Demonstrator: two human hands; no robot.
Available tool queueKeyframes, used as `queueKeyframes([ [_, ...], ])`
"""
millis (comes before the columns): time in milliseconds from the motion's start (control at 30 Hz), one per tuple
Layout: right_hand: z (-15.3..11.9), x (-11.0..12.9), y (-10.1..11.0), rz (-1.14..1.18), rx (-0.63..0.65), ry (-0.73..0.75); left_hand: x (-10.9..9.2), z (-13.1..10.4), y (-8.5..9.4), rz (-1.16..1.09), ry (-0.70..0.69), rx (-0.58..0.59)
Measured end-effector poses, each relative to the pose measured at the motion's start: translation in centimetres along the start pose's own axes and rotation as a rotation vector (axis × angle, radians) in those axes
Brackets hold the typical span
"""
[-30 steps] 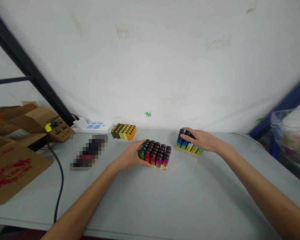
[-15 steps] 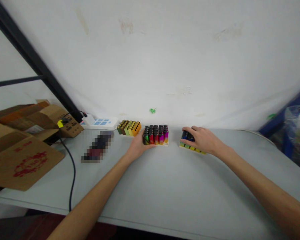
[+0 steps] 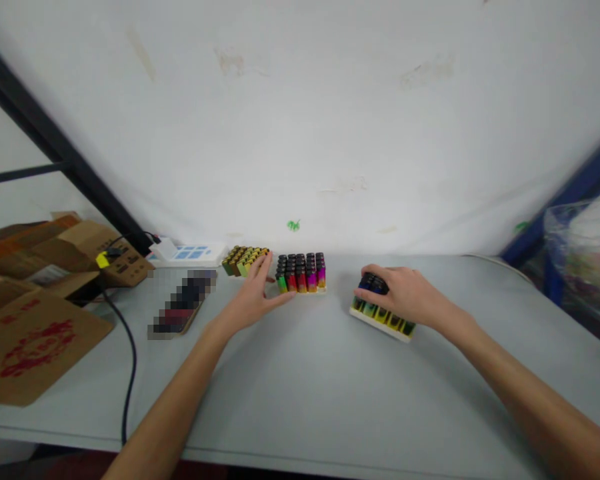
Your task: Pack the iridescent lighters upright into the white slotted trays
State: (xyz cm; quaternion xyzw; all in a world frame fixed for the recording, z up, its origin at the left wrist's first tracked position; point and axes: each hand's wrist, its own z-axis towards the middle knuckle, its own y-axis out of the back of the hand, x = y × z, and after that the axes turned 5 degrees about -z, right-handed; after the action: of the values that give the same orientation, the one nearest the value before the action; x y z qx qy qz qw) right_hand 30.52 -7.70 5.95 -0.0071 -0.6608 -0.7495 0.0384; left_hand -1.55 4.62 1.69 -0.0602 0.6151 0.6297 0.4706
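Note:
Rows of multicoloured lighters with black tops stand upright in a white tray near the wall. My left hand is at their left side, fingers apart, holding nothing. Behind its fingertips stands a block of yellow and olive lighters. My right hand is wrapped over the top of a third tray of lighters, yellow-green below with dark blue and black tops. This tray sits at an angle, and my palm and fingers hide its right part.
An open cardboard box is at the left, with a black cable beside it. A pixelated phone-like object lies near a white power strip. A plastic bag is at the far right.
My left hand has let go of the multicoloured lighters and moved off to the left, its fingers spreading. The tray under my right hand has come nearer to me. The view has shifted slightly.

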Motion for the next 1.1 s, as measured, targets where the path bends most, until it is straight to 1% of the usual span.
queueKeyframes([
  [167,0.5,-2.9,0.4,0.207,0.082,-0.111,-0.8,-0.2,1.6,0.080,-0.092,-0.072],
  [267,0.7,-4.3,0.3,0.345,0.123,-0.171,-1.7,-0.4,2.1,0.186,-0.169,-0.157],
  [367,0.7,-5.0,0.0,0.454,0.170,-0.245,-2.9,-0.7,2.2,0.240,-0.272,-0.299],
  [433,0.7,-5.0,-0.3,0.557,0.220,-0.314,-4.1,-1.1,1.5,0.191,-0.355,-0.365],
  [500,0.6,-4.6,-0.7,0.701,0.285,-0.385,-5.7,-1.6,0.1,0.104,-0.436,-0.370],
  [533,0.5,-4.3,-0.9,0.777,0.312,-0.419,-6.6,-2.0,-0.9,0.053,-0.487,-0.325],
  [600,0.3,-3.7,-1.1,0.911,0.333,-0.475,-8.7,-2.7,-3.3,-0.031,-0.571,-0.198],
  [667,0.2,-3.3,-1.3,0.996,0.319,-0.509,-10.7,-3.3,-6.1,-0.043,-0.604,-0.034],
  [733,0.1,-3.2,-1.5,1.046,0.303,-0.520,-12.1,-3.5,-8.9,-0.053,-0.564,0.107],
  [767,0.1,-3.2,-1.7,1.061,0.293,-0.516,-12.6,-3.5,-10.2,-0.071,-0.532,0.139],
  [800,0.1,-3.3,-1.8,1.065,0.281,-0.504,-12.8,-3.4,-11.4,-0.087,-0.491,0.147],
  [867,0.0,-3.5,-2.3,1.028,0.243,-0.460,-12.8,-3.1,-13.3,-0.118,-0.393,0.119],
  [900,0.1,-3.7,-2.6,0.983,0.219,-0.435,-12.7,-2.9,-13.9,-0.136,-0.373,0.116],
  [967,0.1,-3.8,-3.2,0.869,0.171,-0.393,-12.3,-2.5,-14.5,-0.156,-0.370,0.098],
  [1033,0.2,-3.8,-3.7,0.786,0.142,-0.365,-12.0,-2.2,-14.5,-0.161,-0.387,0.083],
  [1100,0.2,-3.8,-4.0,0.757,0.137,-0.352,-12.0,-2.0,-14.1,-0.164,-0.403,0.080],
])
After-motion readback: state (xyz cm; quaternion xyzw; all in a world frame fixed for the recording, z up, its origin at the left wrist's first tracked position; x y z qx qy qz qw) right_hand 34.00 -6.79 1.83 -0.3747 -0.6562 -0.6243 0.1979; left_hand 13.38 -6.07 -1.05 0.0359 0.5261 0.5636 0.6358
